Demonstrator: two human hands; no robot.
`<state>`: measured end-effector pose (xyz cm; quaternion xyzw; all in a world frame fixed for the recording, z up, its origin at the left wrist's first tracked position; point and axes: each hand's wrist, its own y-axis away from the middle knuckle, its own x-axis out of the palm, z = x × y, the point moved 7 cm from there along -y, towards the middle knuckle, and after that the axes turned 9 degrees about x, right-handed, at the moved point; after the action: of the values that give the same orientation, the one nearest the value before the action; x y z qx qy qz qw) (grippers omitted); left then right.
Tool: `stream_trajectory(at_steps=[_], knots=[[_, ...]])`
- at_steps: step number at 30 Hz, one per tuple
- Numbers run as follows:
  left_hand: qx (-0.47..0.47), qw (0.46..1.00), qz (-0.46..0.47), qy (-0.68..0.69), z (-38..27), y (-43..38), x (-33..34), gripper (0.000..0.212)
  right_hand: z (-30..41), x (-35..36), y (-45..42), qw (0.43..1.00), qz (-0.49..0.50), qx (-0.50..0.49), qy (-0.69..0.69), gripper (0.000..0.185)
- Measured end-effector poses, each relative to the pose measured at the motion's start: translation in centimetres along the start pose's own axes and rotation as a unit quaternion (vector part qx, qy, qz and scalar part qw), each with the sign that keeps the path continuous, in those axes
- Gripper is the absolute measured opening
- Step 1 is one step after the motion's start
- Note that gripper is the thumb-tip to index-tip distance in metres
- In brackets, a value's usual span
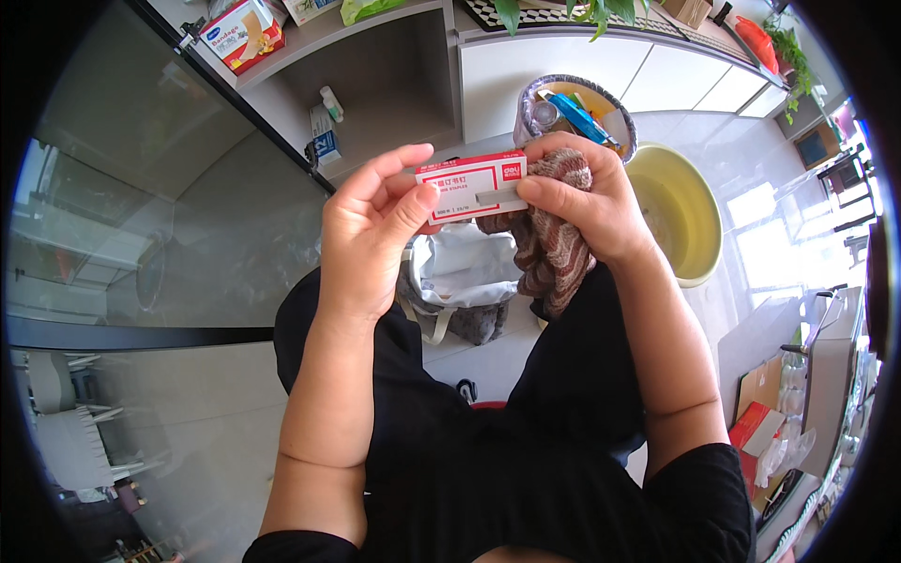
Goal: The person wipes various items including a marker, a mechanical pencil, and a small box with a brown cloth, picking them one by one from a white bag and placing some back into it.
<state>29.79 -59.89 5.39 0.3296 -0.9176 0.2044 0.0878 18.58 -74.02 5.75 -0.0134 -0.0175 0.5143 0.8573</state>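
A small red-and-white Deli staples box (461, 184) is held level between my two hands, its printed face towards me. My left hand (383, 218) pinches its left end, thumb in front and fingers behind. At the other end my right hand (588, 193) grips the box with the thumb on its front. Bunched in that same hand is a brown striped cloth (556, 246), which hangs down below the box. Under the hands, between my knees, stands a grey fabric bag (479, 320) with a pale lining, its top open.
Ahead is a cabinet with an open compartment (394, 91) holding a small white bottle (331, 103) and a blue-and-white box (324, 135). A bandage box (243, 35) sits above. A filled waste bin (524, 119) and yellow basin (679, 211) stand right of centre. A glass panel (176, 176) is left.
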Motion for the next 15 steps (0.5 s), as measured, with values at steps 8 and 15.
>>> stream_trajectory(at_steps=[8, 15], knots=[[0.038, 0.995, -0.063, -0.069, 0.8, -1.5, -3.4, 0.025, 0.8, -2.5, -0.9, 0.993, -0.093, -0.06, -0.028, 0.021], [-0.013, 0.877, 0.198, -0.438, 5.0, -5.7, -1.1, 0.017, 0.9, -10.3, -5.5, 0.973, -0.168, -0.049, -0.153, 0.026]])
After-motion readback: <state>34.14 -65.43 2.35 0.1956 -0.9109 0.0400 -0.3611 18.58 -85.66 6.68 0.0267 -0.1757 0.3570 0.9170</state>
